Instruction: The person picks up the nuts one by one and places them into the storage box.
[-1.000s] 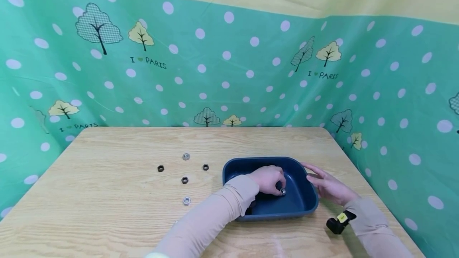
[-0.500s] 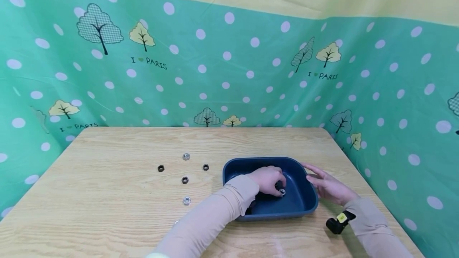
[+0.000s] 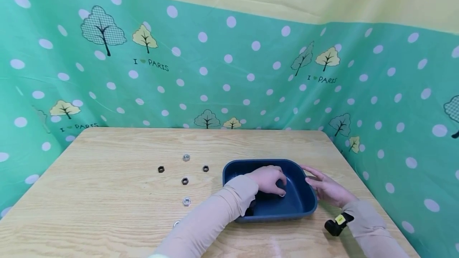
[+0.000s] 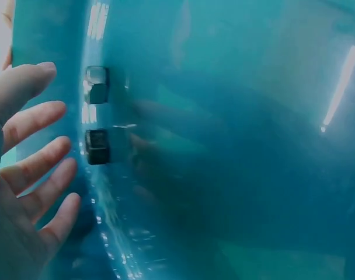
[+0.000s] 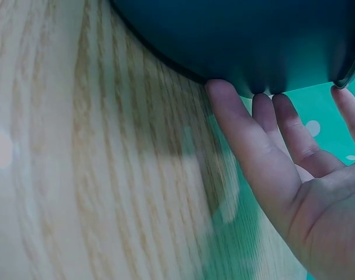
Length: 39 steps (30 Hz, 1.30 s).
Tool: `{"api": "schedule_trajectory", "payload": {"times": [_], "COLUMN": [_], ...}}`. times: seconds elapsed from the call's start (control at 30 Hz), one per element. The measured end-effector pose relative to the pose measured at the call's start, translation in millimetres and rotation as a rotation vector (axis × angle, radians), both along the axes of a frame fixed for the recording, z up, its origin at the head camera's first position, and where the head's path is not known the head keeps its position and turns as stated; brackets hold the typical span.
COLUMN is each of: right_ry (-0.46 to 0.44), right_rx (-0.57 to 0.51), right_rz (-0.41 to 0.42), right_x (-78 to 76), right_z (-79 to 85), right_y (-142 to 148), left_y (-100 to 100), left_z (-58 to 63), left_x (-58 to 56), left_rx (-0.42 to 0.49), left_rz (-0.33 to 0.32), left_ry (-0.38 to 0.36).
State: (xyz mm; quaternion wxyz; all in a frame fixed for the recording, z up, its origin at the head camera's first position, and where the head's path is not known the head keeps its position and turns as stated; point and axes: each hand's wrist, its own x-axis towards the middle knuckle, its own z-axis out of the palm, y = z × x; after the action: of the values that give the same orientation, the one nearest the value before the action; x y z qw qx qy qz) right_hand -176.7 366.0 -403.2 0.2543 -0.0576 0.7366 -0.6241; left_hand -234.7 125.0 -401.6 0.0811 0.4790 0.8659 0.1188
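Observation:
My left hand [image 3: 267, 179] is inside the dark blue plastic basin [image 3: 311, 211], palm down. In the left wrist view, its fingers are spread and gently bent, apart from two hex nuts. One is a silver nut [image 4: 96, 84], the other a dark nut [image 4: 98, 147]; both sit where the basin's floor meets its wall. From the head view a bit of silver shows at the thumb tip. My right hand [image 3: 328, 189] rests extended fingertips against the outside of the basin's right wall, and the right wrist view shows the thumb [image 5: 247, 134] low on that wall.
Left of the basin, several hex nuts lie scattered on the wooden table [image 3: 107, 186], among them a silver nut [image 3: 186, 157] and a dark nut [image 3: 161, 169]. The left sleeve [image 3: 211, 214] partly covers another silver nut [image 3: 176, 223]. A patterned green curtain [image 3: 229, 71] hangs behind.
The silver nut seen by my left thumb is now mostly hidden behind the fingertips. The head view has tilted slightly upward. My right hand stays at the basin wall.

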Motion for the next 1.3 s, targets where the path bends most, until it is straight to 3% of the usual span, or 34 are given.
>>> {"api": "schedule_trajectory", "payload": {"times": [0.2,0.37,0.53,0.73,1.03,1.3], "right_ry": [-0.008,-0.012,-0.021,-0.030,-0.015,-0.014], "right_rx": [0.002,0.025,0.018,0.000,0.005,-0.051], "right_rz": [-0.007,-0.022,-0.025,-0.017,-0.010,0.009], "right_x": [0.6,0.7,0.5,0.0,0.8,-0.3], "right_z": [0.1,2.1,4.4,3.7,2.3,-1.3], "right_y": [-1,-1,-1,0,0,2], "left_y": [-2,-10,-23,-38,-45,-57], "left_z": [5.5,20.5,35.2,40.8,46.1,57.9], "left_x": [0.3,0.7,-2.5,-4.4,2.8,6.3], "left_rx": [0.016,0.051,0.098,0.109,0.080,0.057], "left_rz": [-0.003,-0.016,0.011,0.042,0.038,0.060], "left_ry": [0.001,-0.027,-0.096,-0.143,-0.163,-0.179]}}
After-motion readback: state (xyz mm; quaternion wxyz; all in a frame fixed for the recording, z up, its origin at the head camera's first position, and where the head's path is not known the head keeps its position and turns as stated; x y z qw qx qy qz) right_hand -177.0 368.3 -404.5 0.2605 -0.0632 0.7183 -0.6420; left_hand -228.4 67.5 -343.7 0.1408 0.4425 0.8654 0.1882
